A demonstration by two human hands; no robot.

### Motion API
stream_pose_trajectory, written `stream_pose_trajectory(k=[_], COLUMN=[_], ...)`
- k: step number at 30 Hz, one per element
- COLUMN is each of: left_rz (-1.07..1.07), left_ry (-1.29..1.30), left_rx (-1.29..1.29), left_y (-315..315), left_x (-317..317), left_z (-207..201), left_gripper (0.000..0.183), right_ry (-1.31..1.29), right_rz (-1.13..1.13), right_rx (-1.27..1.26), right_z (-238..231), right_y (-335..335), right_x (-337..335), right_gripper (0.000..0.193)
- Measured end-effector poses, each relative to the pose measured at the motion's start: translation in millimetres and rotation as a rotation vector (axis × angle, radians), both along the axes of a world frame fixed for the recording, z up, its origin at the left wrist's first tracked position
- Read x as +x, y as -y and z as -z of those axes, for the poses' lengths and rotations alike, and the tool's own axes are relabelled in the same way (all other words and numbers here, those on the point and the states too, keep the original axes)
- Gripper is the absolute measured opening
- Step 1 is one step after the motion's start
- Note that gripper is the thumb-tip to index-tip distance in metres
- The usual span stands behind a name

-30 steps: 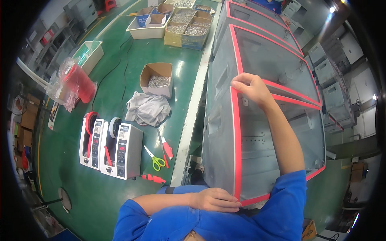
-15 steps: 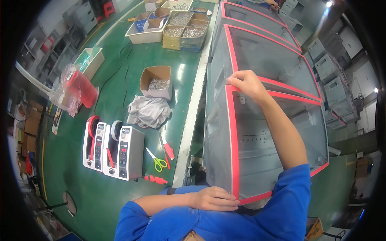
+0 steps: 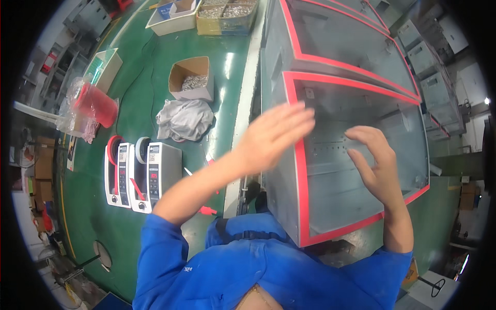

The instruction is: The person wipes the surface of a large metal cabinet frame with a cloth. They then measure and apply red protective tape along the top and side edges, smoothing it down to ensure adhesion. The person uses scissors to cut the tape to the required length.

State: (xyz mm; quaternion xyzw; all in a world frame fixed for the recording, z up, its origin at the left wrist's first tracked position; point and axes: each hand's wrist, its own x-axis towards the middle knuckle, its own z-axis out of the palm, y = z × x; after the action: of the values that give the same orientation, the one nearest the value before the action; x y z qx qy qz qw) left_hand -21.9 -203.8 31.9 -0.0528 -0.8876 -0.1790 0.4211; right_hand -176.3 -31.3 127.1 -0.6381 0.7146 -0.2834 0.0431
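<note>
A grey metal box [image 3: 330, 181] with red tape along its open rim stands in front of me. My left hand [image 3: 274, 137] is raised with flat fingers over the box's left taped edge [image 3: 298, 170], blurred, holding nothing. My right hand [image 3: 374, 160] hovers open above the box's inside, fingers curled and apart, holding nothing. A second taped grey box [image 3: 341, 39] stands just behind the first.
On the green bench to the left stand two white tape dispensers [image 3: 142, 175], a grey cloth [image 3: 185, 120], a cardboard box of small metal parts [image 3: 192, 78], and a red roll in plastic wrap [image 3: 90, 106]. Trays of parts [image 3: 225, 11] sit at the far edge.
Both hands have come off the box. The left hand rose from the near bottom corner to the left edge; the right hand left the top corner and moved over the opening.
</note>
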Motion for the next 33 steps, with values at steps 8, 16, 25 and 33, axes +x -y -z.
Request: stream_pose_trajectory(k=[8, 16, 25, 33], left_rz=[-0.008, 0.262, 0.267, -0.113], left_ry=[0.129, 0.103, 0.023, 0.083], left_rx=[-0.122, -0.064, -0.169, -0.211], left_y=[-17.8, -116.7, -50.9, 76.8], left_x=[3.4, 64.3, 35.6, -47.1], left_z=[12.6, 7.0, 16.5, 25.4], left_gripper=[0.038, 0.029, 0.035, 0.053], right_ry=[0.108, 0.165, 0.014, 0.113], right_rz=[0.281, 0.404, 0.427, 0.551], right_rx=[-0.007, -0.035, -0.145, -0.099], right_z=[23.1, 47.3, 56.7, 59.9], right_y=[-69.0, -89.8, -88.5, -92.9], right_x=[12.8, 36.8, 50.1, 46.5], right_gripper=[0.024, 0.022, 0.016, 0.014])
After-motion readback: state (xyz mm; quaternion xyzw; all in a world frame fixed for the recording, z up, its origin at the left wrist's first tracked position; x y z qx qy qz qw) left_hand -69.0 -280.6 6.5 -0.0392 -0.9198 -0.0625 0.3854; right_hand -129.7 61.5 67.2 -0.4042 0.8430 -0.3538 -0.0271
